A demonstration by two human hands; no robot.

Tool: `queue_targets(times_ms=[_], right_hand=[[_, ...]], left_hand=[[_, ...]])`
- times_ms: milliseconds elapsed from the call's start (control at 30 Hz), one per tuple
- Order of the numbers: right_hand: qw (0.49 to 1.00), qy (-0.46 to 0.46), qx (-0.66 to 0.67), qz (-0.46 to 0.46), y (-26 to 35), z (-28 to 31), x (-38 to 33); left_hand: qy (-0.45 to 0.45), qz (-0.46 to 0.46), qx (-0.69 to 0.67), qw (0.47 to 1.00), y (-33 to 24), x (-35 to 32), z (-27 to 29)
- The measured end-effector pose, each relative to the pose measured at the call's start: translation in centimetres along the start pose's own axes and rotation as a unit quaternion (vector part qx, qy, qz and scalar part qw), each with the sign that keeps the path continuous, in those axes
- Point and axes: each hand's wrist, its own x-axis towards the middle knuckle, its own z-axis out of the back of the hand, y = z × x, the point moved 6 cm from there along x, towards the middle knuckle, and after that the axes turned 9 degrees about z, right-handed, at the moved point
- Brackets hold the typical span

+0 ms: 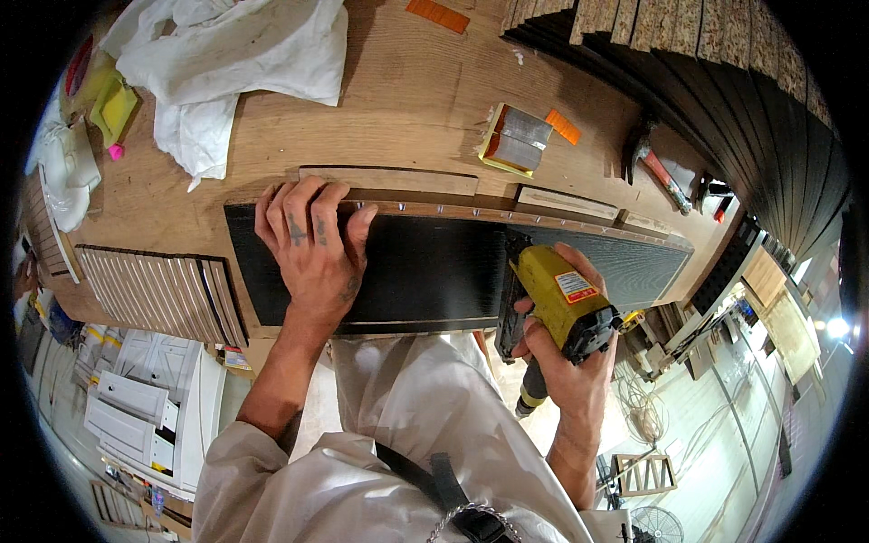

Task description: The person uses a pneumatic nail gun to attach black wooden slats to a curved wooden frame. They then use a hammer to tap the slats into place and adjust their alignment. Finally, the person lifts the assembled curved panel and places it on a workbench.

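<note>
A long black wood panel (425, 262) lies across the near edge of the wooden workbench (407, 100). My left hand (312, 240) lies flat on its left part, fingers hooked over the far edge, where a thin light wooden strip (471, 213) runs along the panel. My right hand (566, 348) grips a yellow and black nail gun (552, 294), whose nose sits against the panel's surface right of the middle.
Loose wooden strips (389, 179) lie just beyond the panel. White cloth (217, 63) covers the back left. A stack of thin slats (163, 291) sits at the left. A yellow-backed sanding block (516, 140), a hammer (656, 167) and stacked dark panels (724, 81) fill the right.
</note>
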Motion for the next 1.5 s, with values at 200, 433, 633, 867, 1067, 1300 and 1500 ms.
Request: queue_targets(times_ms=[200,433,633,867,1067,1300,1500], right_hand=[[0.999,0.03,-0.033,-0.01,0.5,-0.2,0.2],[0.999,0.031,0.006,-0.036,1.3,-2.2,-0.2],[0.999,0.037,-0.004,-0.036,1.6,-2.6,0.1],[0.997,0.023,0.006,-0.068,2.1,-2.9,0.1],[0.998,0.055,0.004,-0.03,2.2,-4.0,-0.2],[0.991,0.103,-0.068,0.04,2.6,-5.1,0.2],[0.992,0.097,-0.08,-0.022,2.9,-5.4,0.0]], left_hand=[[-0.007,0.004,-0.002,1.0,0.0,-0.2,0.0],[-0.005,0.003,0.0,1.0,0.2,-0.1,-0.3],[-0.01,0.001,-0.02,1.0,0.1,0.0,-0.1],[-0.001,-0.001,-0.047,0.999,0.7,0.0,0.0],[0.059,0.056,-0.144,0.986,4.6,-2.4,1.9],[0.074,0.058,-0.137,0.986,5.5,-2.7,1.2],[0.068,0.058,-0.14,0.986,5.7,-2.7,1.2]])
